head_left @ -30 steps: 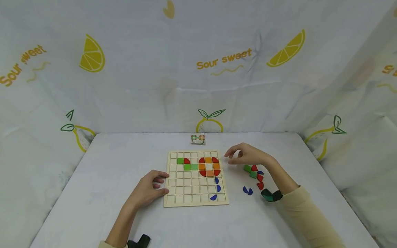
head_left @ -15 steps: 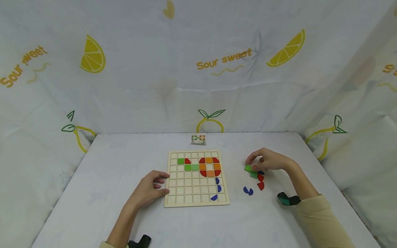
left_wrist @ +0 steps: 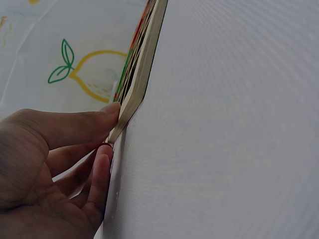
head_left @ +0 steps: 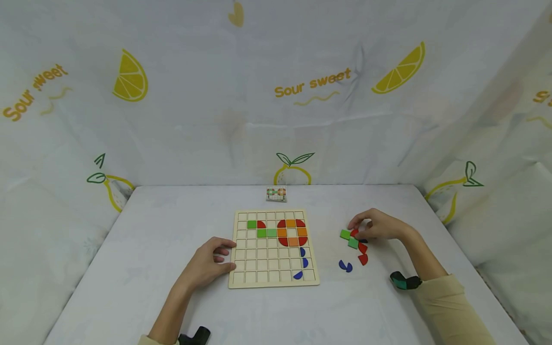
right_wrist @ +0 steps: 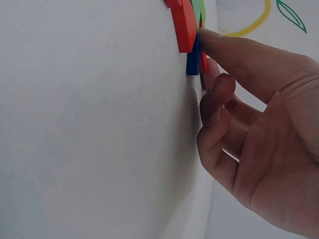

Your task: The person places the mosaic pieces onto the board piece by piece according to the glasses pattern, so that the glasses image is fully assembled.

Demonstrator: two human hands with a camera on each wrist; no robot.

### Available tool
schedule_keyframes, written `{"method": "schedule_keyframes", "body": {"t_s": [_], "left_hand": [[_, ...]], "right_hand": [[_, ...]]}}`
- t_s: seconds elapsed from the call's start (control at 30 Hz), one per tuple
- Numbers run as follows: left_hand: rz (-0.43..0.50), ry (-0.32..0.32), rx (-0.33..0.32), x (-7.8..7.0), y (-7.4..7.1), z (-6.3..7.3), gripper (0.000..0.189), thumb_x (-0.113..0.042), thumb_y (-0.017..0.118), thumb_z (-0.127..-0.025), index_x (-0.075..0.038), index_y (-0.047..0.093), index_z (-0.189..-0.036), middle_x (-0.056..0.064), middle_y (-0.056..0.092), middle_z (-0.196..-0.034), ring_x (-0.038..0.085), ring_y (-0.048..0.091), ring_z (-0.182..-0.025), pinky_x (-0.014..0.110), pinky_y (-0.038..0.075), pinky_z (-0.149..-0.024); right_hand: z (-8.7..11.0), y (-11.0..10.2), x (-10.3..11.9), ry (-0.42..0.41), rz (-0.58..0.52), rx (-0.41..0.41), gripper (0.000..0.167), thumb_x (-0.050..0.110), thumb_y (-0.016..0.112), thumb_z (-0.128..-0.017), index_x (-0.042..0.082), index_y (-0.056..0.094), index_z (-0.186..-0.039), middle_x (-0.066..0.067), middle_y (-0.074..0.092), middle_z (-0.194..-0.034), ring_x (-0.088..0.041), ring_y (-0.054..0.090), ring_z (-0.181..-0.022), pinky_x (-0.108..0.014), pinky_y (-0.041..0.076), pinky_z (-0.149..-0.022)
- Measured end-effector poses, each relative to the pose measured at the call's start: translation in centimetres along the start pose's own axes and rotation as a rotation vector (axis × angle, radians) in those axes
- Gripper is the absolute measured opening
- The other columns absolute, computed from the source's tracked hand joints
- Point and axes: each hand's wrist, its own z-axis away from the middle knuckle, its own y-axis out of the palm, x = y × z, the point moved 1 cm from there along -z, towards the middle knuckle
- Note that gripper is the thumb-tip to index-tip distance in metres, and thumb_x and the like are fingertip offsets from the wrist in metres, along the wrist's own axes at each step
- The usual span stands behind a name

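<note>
- The step in hand looks like taking a loose piece: the right hand [head_left: 379, 226] is at the pile right of the board [head_left: 262, 254], with thumb and fingertip on either side of a red wedge [head_left: 354, 233]; whether they already pinch it I cannot tell.
- The left hand [head_left: 206, 261] holds nothing; thumb and forefinger, nearly straight, touch the board's left edge and probably steady it.
- The board lies flat on the table [head_left: 172, 211]. A red-and-orange ring [head_left: 281, 233] is complete on it; beside that, green squares [head_left: 261, 233] and one red quarter [head_left: 261, 224] seem to begin a second.
- Two green squares, more red wedges [head_left: 362, 247] and blue half-rounds [head_left: 349, 267] lie loose near the right hand.
- The next move likely calls for a firm pinch and a clean lift past the touching neighbours, then turning the wedge's curve outward to suit a bare cell, checked against the small pattern card [head_left: 276, 193] behind the board.
</note>
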Motion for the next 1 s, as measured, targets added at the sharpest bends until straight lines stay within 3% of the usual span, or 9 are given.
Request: {"method": "schedule_keyframes", "body": {"t_s": [0.27,0.53,1.0], "left_hand": [[0.009,0.005,0.000,0.1,0.1,-0.1,0.049,-0.007,0.092,-0.084,-0.012,0.073,-0.129,0.006,0.071,-0.122,0.017,0.067,-0.107,0.030,0.058,-0.094],[0.008,0.009,0.000,0.1,0.2,-0.1,0.049,-0.007,0.092,-0.083,-0.013,0.073,-0.128,0.006,0.071,-0.122,0.017,0.067,-0.107,0.030,0.058,-0.094],[0.011,0.005,0.000,0.3,0.0,-0.1,0.050,-0.008,0.092,-0.083,-0.014,0.073,-0.129,0.005,0.072,-0.122,0.017,0.068,-0.107,0.032,0.058,-0.095]], "right_hand": [[0.1,0.0,-0.5,0.015,0.005,-0.036,0.027,0.013,0.083,-0.094,0.003,0.077,-0.119,-0.016,0.075,-0.121,-0.016,0.058,-0.083,-0.025,0.052,-0.071],[-0.1,0.2,-0.3,0.014,0.086,-0.088,0.022,0.013,0.084,-0.092,0.007,0.079,-0.112,-0.007,0.077,-0.109,-0.016,0.057,-0.084,-0.023,0.053,-0.070],[-2.1,1.1,4.4,-0.052,0.135,-0.186,0.023,0.019,0.085,-0.093,0.010,0.079,-0.113,-0.006,0.078,-0.109,-0.018,0.059,-0.077,-0.023,0.053,-0.063]]}}
